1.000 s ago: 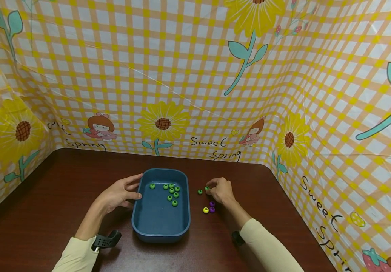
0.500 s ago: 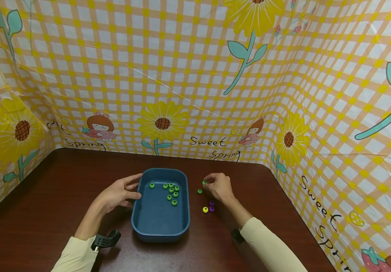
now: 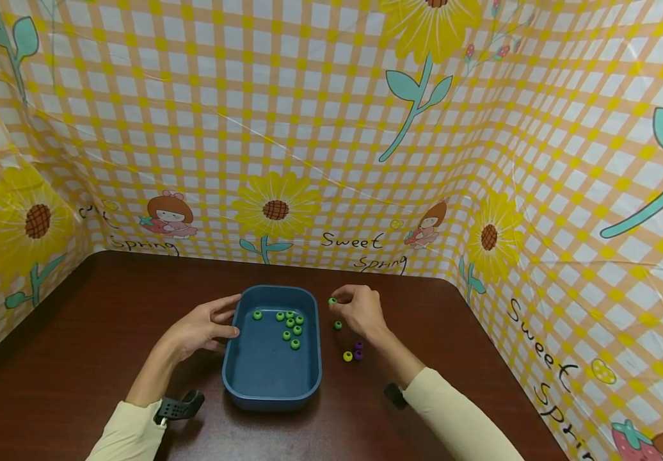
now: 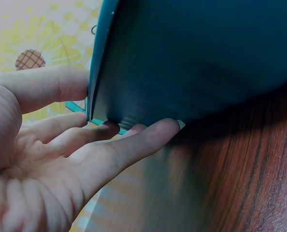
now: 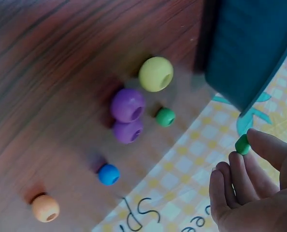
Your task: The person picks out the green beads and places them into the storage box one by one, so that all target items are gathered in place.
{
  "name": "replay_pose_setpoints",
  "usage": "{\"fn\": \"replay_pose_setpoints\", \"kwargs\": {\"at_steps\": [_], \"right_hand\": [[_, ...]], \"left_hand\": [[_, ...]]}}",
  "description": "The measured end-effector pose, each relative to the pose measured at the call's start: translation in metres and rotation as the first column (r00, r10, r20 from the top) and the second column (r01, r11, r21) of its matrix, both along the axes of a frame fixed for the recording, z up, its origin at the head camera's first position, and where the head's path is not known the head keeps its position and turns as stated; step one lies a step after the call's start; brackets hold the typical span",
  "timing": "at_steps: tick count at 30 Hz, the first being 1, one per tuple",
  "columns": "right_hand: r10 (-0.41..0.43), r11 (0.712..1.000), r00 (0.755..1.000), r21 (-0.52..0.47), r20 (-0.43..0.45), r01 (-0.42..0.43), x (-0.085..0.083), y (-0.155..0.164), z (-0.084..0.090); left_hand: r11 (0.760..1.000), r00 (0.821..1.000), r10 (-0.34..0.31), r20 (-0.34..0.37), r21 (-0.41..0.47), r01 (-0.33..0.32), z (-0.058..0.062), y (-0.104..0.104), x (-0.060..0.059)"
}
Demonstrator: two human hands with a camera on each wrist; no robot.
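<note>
A blue rectangular bin (image 3: 274, 371) stands on the table with several green beads (image 3: 290, 323) inside, most of them toward its right side. My left hand (image 3: 201, 330) rests against the bin's left side; in the left wrist view its fairly straight fingers (image 4: 148, 137) touch the outer wall. Just off the bin's right rim, my right hand (image 3: 363, 310) pinches a green bead (image 5: 242, 144) between thumb and fingertips. Below that hand, another green bead (image 3: 338, 325) lies on the table, near a yellow bead (image 3: 347, 356) and two purple beads (image 3: 358, 355).
The right wrist view also shows a blue bead (image 5: 108, 174) and an orange bead (image 5: 46, 208) on the dark wooden table (image 3: 107, 320); the right hand and arm hide them from the head view. A checked, flower-printed cloth (image 3: 331, 160) stands behind and at both sides of the table.
My right hand has lifted the pinched green bead and moved left and away from me, toward the bin's rim. The left hand and the bin have stayed in place.
</note>
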State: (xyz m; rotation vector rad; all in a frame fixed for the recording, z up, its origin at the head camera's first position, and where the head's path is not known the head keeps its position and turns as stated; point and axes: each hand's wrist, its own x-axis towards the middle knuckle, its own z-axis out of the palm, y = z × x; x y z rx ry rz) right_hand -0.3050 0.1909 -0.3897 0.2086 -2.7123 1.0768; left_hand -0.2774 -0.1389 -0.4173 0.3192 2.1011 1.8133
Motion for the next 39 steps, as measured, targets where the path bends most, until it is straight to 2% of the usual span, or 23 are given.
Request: {"fn": "replay_pose_setpoints", "kwargs": {"at_steps": [10, 24, 39], "right_hand": [[0.034, 0.999, 0.999, -0.011, -0.032, -0.034, 0.004, -0.019, 0.008], [0.108, 0.994, 0.991, 0.008, -0.073, -0.108, 0.007, -0.048, 0.007], [0.144, 0.989, 0.99, 0.029, -0.009, -0.143, 0.007, -0.067, 0.0]], "left_hand": [[1.0, 1.0, 0.006, -0.008, -0.014, -0.006, 0.001, 0.0, 0.001], [1.0, 1.0, 0.0, -0.011, -0.009, 0.0, 0.001, -0.001, 0.0], [1.0, 1.0, -0.01, -0.01, 0.0, 0.01, 0.0, -0.001, -0.001]]}}
